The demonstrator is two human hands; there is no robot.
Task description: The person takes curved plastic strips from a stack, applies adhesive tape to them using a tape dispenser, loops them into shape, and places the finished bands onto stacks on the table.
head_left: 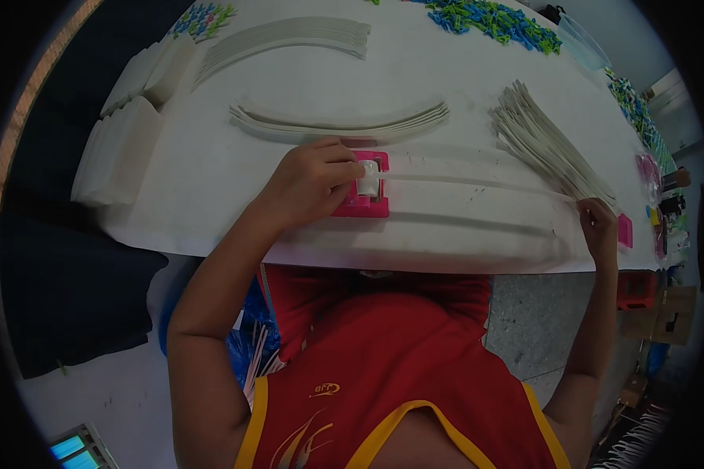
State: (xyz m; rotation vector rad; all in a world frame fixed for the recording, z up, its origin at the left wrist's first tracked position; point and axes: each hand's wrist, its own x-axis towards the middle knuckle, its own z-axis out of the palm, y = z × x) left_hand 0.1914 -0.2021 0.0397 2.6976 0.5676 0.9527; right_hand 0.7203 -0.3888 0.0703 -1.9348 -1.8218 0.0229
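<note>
A bright pink holder [375, 209] with a white roll [368, 186] in it sits near the front edge of the white table. My left hand [317, 178] is closed over the holder's left side, its fingertips against the roll. From the roll, a thin pale strip [477, 183] stretches right, slightly above the tabletop. At its far end, my right hand [597, 219] pinches the strip between thumb and fingers. Just beyond the holder lies a curved bundle of pale strips [344, 129]. A fanned bundle of similar strips [544, 141] rests near my right hand.
Stacks of white pieces [121, 152] stand at the left, beside another curved bundle of strips [281, 35]. Blue and green clips [489, 23] are heaped at the back. A small pink piece [625, 231] lies at the right edge, with a red box [636, 289] below.
</note>
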